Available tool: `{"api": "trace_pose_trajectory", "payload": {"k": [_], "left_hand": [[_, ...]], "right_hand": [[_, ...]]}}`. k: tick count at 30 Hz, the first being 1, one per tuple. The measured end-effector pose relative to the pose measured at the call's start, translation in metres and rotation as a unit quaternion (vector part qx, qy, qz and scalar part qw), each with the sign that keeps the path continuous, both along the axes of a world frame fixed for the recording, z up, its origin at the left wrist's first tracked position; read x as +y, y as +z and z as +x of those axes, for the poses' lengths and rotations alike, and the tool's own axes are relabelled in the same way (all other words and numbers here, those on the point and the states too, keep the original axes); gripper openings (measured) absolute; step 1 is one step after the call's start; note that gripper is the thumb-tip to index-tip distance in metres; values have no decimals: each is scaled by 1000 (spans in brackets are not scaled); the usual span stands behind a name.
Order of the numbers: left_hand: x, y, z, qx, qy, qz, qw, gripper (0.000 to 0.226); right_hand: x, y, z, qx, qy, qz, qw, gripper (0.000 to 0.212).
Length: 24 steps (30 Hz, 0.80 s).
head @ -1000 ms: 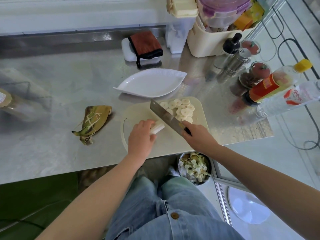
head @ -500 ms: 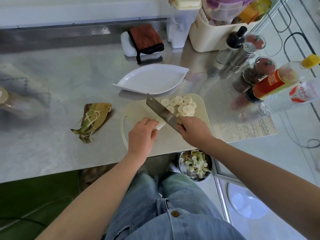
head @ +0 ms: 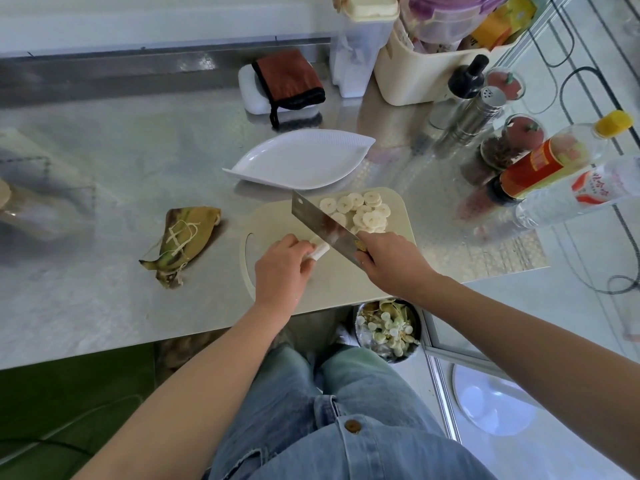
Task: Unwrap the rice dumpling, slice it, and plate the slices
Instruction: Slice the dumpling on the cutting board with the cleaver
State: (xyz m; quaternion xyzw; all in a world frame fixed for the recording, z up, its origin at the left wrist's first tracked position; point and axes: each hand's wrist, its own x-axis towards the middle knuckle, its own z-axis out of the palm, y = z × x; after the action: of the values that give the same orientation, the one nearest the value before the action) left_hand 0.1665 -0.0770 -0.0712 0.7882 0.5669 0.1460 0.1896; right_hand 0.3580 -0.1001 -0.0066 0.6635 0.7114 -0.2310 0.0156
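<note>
On the pale cutting board [head: 277, 223], my left hand [head: 282, 268] pins down the short white stub of the rice dumpling [head: 320, 250]. My right hand [head: 391, 261] grips the handle of a cleaver [head: 323, 223], whose blade rests against the stub's cut end. Several round white slices [head: 360, 211] lie piled at the board's far right. An empty white leaf-shaped plate [head: 301, 159] stands just behind the board. The discarded leaf wrapper with its string [head: 183, 240] lies on the steel counter to the left.
Bottles [head: 550, 159], a shaker [head: 481, 112] and jars crowd the counter's right side; a cream tub [head: 415, 74] and a folded red cloth [head: 287, 79] stand at the back. A metal bowl of scraps [head: 388, 329] sits below the counter edge by my knees.
The dumpling stub under my left hand has grown shorter, and the cleaver has shifted left along it. The slice pile stays in place.
</note>
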Motion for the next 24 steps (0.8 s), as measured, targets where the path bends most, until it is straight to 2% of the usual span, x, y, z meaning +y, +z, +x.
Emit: {"api": "trace_pose_trajectory", "payload": {"k": [3, 9, 16, 24], "left_hand": [[1, 1, 0, 2, 1, -4, 1000, 20], [3, -1, -1, 3, -3, -7, 1000, 18], [7, 0, -1, 2, -11, -21, 1000, 17], [6, 2, -1, -9, -1, -28, 1000, 18]], "right_hand": [[1, 2, -1, -11, 4, 1, 1000, 8], [0, -9, -5, -11, 4, -13, 1000, 15], [1, -28, -12, 19, -20, -36, 999, 13], [0, -19, -5, 65, -42, -7, 997, 20]]}}
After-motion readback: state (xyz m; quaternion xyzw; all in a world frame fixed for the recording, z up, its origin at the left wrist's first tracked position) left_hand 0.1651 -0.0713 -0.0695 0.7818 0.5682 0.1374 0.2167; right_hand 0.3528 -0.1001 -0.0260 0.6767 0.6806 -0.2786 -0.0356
